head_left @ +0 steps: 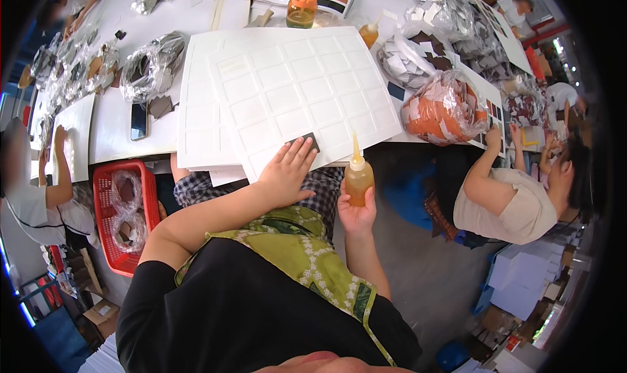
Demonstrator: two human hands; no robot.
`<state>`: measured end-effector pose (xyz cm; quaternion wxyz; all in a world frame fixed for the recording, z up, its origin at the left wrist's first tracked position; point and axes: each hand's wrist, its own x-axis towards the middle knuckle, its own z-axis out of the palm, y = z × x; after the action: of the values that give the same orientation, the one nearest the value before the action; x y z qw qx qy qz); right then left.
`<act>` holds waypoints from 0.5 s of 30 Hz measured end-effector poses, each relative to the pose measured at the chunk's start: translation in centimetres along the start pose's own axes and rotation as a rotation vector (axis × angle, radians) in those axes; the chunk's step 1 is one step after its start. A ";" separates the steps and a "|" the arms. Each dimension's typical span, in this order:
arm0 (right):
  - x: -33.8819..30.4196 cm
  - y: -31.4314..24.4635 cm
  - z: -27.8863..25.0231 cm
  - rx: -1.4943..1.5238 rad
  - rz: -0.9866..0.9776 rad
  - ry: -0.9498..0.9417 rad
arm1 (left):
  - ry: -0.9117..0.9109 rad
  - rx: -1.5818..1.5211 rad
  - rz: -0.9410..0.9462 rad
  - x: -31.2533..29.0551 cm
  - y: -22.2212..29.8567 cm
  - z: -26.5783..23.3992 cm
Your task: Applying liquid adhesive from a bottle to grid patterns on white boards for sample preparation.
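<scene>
My left hand [286, 171] lies flat with its fingers stretched out over a small dark square swatch [313, 138], pressing it against the near edge of a white board [287, 79]. Raised outlines divide this board into rows of blank rectangles. It rests at an angle on other white sheets [196, 105]. To the right of the board's near edge, my right hand [356, 216] is wrapped round a squeeze bottle [359, 179] of amber liquid. The bottle is upright, its pointed yellowish nozzle upward and apart from the board.
An orange-topped jar [302, 8] and another amber bottle [369, 34] stand beyond the board. Bags of orange pieces [444, 112] and white pieces [408, 59] sit to the right. A phone [138, 121] lies left, above a red basket [124, 255]. People work on both sides.
</scene>
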<state>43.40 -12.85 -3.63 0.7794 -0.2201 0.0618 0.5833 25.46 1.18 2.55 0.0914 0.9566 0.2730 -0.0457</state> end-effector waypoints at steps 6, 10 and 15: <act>0.0 0.0 0.1 0.009 0.016 -0.010 | 0.018 0.024 0.044 0.4 -0.1 -0.7; -0.1 0.2 0.6 -0.013 0.031 -0.039 | 0.000 0.064 0.037 0.6 0.0 -1.0; -0.3 0.5 0.5 -0.043 0.026 -0.041 | 0.265 -0.270 0.111 -0.8 -1.5 -0.9</act>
<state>42.78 -12.85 -3.20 0.7680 -0.2237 0.0360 0.5991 24.02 2.17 3.35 0.1845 0.9468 0.2331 0.1229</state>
